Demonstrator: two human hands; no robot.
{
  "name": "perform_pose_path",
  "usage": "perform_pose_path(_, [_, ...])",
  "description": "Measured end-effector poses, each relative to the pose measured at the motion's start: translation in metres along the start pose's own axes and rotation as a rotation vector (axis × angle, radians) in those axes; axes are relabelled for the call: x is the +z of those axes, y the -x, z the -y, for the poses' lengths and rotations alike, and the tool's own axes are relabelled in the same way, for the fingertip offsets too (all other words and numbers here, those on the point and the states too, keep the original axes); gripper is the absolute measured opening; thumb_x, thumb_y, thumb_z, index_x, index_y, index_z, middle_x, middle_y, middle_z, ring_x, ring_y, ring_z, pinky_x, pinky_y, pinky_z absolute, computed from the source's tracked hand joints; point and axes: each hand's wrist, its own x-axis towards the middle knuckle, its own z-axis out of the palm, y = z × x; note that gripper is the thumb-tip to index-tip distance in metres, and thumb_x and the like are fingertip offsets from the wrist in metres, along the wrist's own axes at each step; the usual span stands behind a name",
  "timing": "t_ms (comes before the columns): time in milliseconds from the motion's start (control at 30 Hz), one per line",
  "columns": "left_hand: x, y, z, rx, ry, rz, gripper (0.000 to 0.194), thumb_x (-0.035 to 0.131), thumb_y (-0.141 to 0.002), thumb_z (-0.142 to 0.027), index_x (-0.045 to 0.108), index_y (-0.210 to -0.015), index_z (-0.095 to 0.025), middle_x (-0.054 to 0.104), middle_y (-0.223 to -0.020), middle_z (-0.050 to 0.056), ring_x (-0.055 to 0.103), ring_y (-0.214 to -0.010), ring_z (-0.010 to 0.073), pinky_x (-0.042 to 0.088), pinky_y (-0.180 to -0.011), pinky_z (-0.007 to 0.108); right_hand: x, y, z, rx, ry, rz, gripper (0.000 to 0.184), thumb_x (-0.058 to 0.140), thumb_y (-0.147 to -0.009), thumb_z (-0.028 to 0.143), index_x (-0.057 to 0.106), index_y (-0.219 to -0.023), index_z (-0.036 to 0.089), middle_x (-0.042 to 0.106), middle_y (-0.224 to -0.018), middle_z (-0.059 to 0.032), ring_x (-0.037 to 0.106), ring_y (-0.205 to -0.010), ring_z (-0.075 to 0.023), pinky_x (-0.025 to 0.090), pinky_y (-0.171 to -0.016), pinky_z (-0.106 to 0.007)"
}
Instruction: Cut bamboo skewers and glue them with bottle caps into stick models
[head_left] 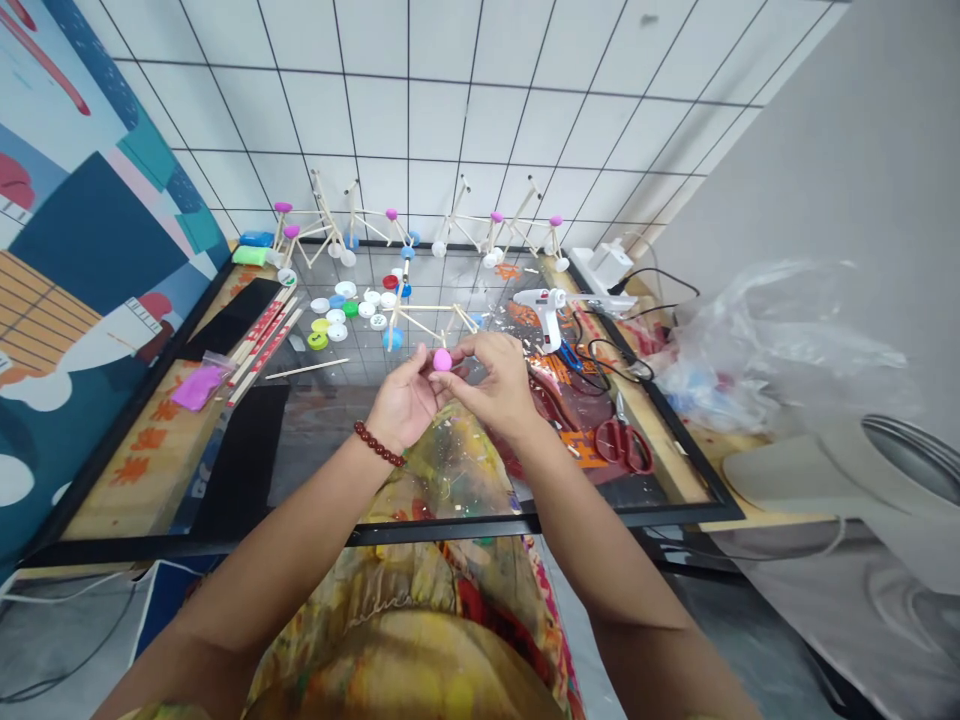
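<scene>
You are pinching a round, pink, clay-like ball with your right hand while your left hand is curving half-open beside it.

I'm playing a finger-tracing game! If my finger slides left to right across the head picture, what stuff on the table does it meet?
Purple packet → red-patterned sticks → yellow caps → pink ball → white glue gun.

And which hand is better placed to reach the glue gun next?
Probably the right hand: the white glue gun is nearer to it than to the left hand, though both are at the pink ball.
</scene>
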Motion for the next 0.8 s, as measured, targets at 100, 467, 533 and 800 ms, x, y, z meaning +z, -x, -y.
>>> perform_pose_path(100, [-0.0012, 0.0000, 0.0026, 0.041, -0.021, 0.008, 0.009, 0.065, -0.085, -0.022, 0.064, -0.083, -0.013, 0.072, -0.084, 0.006, 0.069, -0.070, 0.0144, 0.057, -0.067, 0.027, 0.0012, 0.0007, -0.0013, 0.005, 0.041, -0.033, 0.030, 0.063, -0.086, 0.053, 0.060, -0.084, 0.023, 0.070, -0.090, -0.0013, 0.062, -0.092, -0.0213, 0.035, -0.090, -0.040])
perform_pose_path(467, [-0.0050, -0.0055, 0.0019, 0.157, -0.054, -0.085, 0.019, 0.079, -0.073, -0.021, 0.062, -0.077, -0.014, 0.067, -0.070, -0.001, 0.059, -0.054, 0.0060, 0.048, -0.050, 0.016, 0.0007, -0.0031, -0.0041, 0.012, -0.220, 0.058, 0.043, 0.071, -0.079, 0.049, 0.061, -0.110, 0.021, 0.069, -0.103, -0.0063, 0.064, -0.092, -0.0216, 0.045, -0.087, -0.039])
perform_pose_path(533, [-0.0057, -0.0056, 0.0026, 0.165, -0.076, -0.092, 0.020, 0.080, -0.073, -0.024, 0.062, -0.077, -0.014, 0.067, -0.070, -0.002, 0.059, -0.053, 0.0056, 0.050, -0.053, 0.017, 0.0004, -0.0036, -0.0030, -0.007, -0.241, 0.076, 0.032, 0.068, -0.082, 0.044, 0.064, -0.105, 0.022, 0.069, -0.102, -0.0058, 0.064, -0.096, -0.0216, 0.045, -0.088, -0.039])
perform_pose_path(800, [-0.0023, -0.0017, -0.0014, 0.145, -0.105, -0.076, 0.024, 0.077, -0.075, -0.034, 0.066, -0.077, -0.013, 0.070, -0.072, 0.001, 0.060, -0.057, 0.0074, 0.052, -0.061, 0.021, 0.0006, -0.0029, -0.0045, 0.027, -0.213, 0.000, 0.027, 0.070, -0.081, 0.049, 0.067, -0.090, 0.023, 0.070, -0.098, -0.0051, 0.064, -0.099, -0.0224, 0.045, -0.090, -0.040])
